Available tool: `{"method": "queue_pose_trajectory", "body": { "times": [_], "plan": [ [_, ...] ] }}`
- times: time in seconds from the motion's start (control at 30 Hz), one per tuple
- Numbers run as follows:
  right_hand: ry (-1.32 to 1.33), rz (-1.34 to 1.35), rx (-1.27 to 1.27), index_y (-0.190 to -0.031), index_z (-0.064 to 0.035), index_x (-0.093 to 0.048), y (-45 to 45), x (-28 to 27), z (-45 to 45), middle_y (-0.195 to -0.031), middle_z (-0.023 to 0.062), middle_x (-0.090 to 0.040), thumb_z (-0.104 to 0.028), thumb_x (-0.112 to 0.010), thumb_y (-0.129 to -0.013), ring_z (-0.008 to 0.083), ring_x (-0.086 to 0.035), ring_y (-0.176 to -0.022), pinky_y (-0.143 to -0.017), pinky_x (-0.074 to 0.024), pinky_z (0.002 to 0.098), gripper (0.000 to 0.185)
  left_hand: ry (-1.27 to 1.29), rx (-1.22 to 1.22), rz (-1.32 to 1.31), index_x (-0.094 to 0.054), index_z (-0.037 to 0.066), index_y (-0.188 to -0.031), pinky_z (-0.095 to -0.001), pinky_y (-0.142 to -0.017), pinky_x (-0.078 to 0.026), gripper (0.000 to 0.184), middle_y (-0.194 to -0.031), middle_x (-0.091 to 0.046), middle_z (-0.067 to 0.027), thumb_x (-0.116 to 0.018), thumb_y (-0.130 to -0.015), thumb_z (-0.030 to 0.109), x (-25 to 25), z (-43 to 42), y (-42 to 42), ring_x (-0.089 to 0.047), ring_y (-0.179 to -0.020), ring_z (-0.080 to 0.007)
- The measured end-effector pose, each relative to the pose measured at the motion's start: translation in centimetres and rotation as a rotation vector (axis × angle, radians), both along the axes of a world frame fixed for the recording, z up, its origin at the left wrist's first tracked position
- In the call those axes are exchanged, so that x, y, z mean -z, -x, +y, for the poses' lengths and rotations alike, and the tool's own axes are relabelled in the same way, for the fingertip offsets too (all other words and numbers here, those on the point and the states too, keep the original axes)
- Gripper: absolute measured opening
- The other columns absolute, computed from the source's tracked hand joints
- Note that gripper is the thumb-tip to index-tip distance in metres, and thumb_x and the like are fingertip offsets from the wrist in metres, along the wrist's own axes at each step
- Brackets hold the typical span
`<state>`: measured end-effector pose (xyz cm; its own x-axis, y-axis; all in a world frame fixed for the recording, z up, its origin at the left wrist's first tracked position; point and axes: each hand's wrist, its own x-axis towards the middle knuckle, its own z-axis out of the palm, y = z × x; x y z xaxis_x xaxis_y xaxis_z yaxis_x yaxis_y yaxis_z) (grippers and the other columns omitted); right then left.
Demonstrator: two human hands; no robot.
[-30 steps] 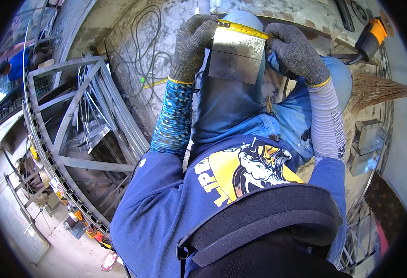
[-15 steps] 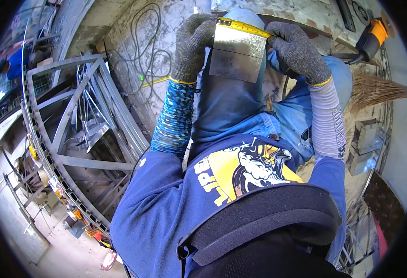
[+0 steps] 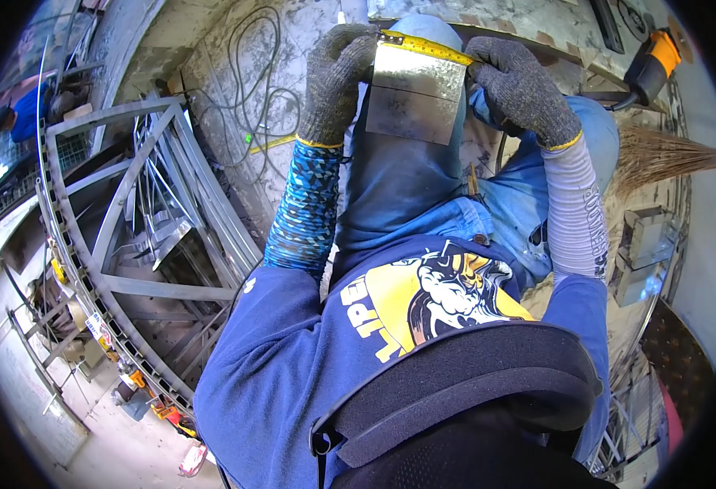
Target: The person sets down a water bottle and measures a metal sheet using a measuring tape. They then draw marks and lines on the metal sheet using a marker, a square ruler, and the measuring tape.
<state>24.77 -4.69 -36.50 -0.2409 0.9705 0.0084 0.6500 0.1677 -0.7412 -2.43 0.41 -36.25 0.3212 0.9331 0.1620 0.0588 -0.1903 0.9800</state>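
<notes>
from where i sit, both gloved hands are raised in front of me and busy with one thing. my left hand (image 3: 338, 85) is grasping the end of the yellow measuring tape (image 3: 426, 46), with the thumb and fingers close to the plate's upper left corner. my right hand (image 3: 521, 90) has its fingers closed on the tape's other visible end, by the upper right corner. i can't tell whether either hand is also gripping the metal plate (image 3: 413, 112) itself, because the gloves hide the fingertips.

the tape lies across the plate's far edge, between the hands. the plate rests on the left leg (image 3: 395, 179) of my blue jeans, near the knee; a thin dark line crosses it, and the part beyond that line shines brighter.

an orange and black grinder (image 3: 656, 69) is past my right knee, and a straw broom (image 3: 660, 159) lies just nearer. to my left stands a big metal frame (image 3: 170, 288), with a loose cord (image 3: 240, 81) looped on the floor (image 3: 211, 61) beyond it. far left, i can see another person (image 3: 28, 114) in blue.
</notes>
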Motion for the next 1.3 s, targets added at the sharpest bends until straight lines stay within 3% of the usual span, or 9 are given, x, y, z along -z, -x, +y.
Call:
{"method": "queue_pose_trajectory", "body": {
  "times": [0.03, 0.1, 0.2, 0.43, 0.5, 0.9, 1.0, 1.2, 1.3],
  "plan": [
    [0.000, 0.000, 0.000, -0.122, -0.0002, -0.066, 0.2, 0.2, -0.1, -0.119, 0.0208, -0.066, -0.024, -0.056, -0.096, 0.0356, -0.063, -0.110, -0.098, -0.0493, 0.0430, 0.036, -0.002, -0.001, 0.003, -0.067, -0.002, -0.112, -0.0280, -0.070, -0.054, 0.038, -0.096, -0.069, -0.0084, -0.065, -0.092, 0.031, -0.1, 0.0, 0.0, -0.065, -0.081, -0.0140],
    [-0.143, 0.054, 0.078, -0.102, 0.0006, -0.064, 0.6, 0.6, -0.3, -0.093, 0.0163, -0.065, -0.018, -0.056, -0.090, 0.0321, -0.062, -0.090, -0.085, -0.0486, 0.0396, 0.023, -0.005, -0.002, 0.007, -0.067, -0.002, -0.112, -0.0278, -0.069, -0.053, 0.038, -0.096, -0.069, -0.0082, -0.065, -0.092, 0.031, -0.1, 0.0, -0.1, -0.065, -0.080, -0.0138],
    [-0.027, -0.025, 0.019, -0.121, -0.0004, -0.066, 0.0, 0.2, -0.1, -0.118, 0.0206, -0.066, -0.023, -0.056, -0.096, 0.0341, -0.064, -0.108, -0.096, -0.0505, 0.0420, 0.036, -0.012, 0.001, 0.015, -0.067, -0.001, -0.112, -0.0275, -0.069, -0.053, 0.038, -0.096, -0.069, -0.0079, -0.065, -0.092, 0.030, 0.0, 0.0, 0.0, -0.065, -0.079, -0.0137],
    [0.008, 0.003, 0.000, -0.118, -0.0008, -0.066, 0.1, 0.5, 0.1, -0.115, 0.0199, -0.066, -0.023, -0.055, -0.095, 0.0332, -0.065, -0.104, -0.094, -0.0514, 0.0415, 0.034, 0.037, 0.005, -0.011, -0.068, -0.002, -0.111, -0.0274, -0.069, -0.053, 0.037, -0.095, -0.069, -0.0079, -0.065, -0.092, 0.030, 0.1, 0.0, -0.1, -0.064, -0.079, -0.0136],
    [-0.093, 0.103, 0.052, -0.098, 0.0011, -0.064, 0.5, 1.0, 0.0, -0.088, 0.0156, -0.062, -0.017, -0.056, -0.090, 0.0303, -0.062, -0.086, -0.082, -0.0482, 0.0397, 0.021, 0.031, 0.009, -0.013, -0.068, -0.002, -0.111, -0.0276, -0.070, -0.053, 0.037, -0.095, -0.070, -0.0080, -0.065, -0.093, 0.030, 0.1, 0.0, -0.1, -0.065, -0.080, -0.0137],
    [-0.110, 0.100, 0.050, -0.105, 0.0005, -0.064, 0.5, 0.4, -0.2, -0.096, 0.0160, -0.064, -0.017, -0.056, -0.091, 0.0305, -0.062, -0.091, -0.086, -0.0484, 0.0392, 0.024, 0.101, -0.031, -0.086, -0.067, -0.002, -0.111, -0.0284, -0.072, -0.053, 0.036, -0.098, -0.069, -0.0085, -0.065, -0.093, 0.029, 1.0, 0.0, -0.1, -0.064, -0.084, -0.0147],
    [-0.130, 0.097, 0.070, -0.105, 0.0003, -0.064, 0.6, 0.4, -0.4, -0.096, 0.0161, -0.064, -0.017, -0.056, -0.091, 0.0311, -0.062, -0.091, -0.086, -0.0482, 0.0395, 0.024, -0.096, -0.042, 0.058, -0.067, -0.002, -0.111, -0.0283, -0.072, -0.053, 0.036, -0.098, -0.069, -0.0084, -0.065, -0.093, 0.029, 0.8, -0.1, -0.2, -0.064, -0.084, -0.0143],
    [-0.083, 0.077, 0.066, -0.102, 0.0003, -0.064, 0.7, 0.2, -0.3, -0.095, 0.0167, -0.064, -0.016, -0.055, -0.090, 0.0332, -0.061, -0.091, -0.085, -0.0480, 0.0407, 0.022, 0.136, -0.058, -0.136, -0.068, -0.002, -0.111, -0.0279, -0.071, -0.053, 0.035, -0.098, -0.069, -0.0081, -0.066, -0.093, 0.028, 1.3, -0.1, -0.1, -0.064, -0.083, -0.0136],
    [-0.088, 0.079, 0.052, -0.101, 0.0004, -0.064, 0.6, 0.5, -0.1, -0.094, 0.0171, -0.063, -0.016, -0.055, -0.090, 0.0338, -0.061, -0.091, -0.085, -0.0478, 0.0410, 0.022, -0.022, -0.051, 0.002, -0.066, -0.002, -0.113, -0.0294, -0.073, -0.055, 0.036, -0.099, -0.068, -0.0088, -0.066, -0.093, 0.028, 0.4, -0.5, 0.0, -0.065, -0.083, -0.0149]
  ]
}}
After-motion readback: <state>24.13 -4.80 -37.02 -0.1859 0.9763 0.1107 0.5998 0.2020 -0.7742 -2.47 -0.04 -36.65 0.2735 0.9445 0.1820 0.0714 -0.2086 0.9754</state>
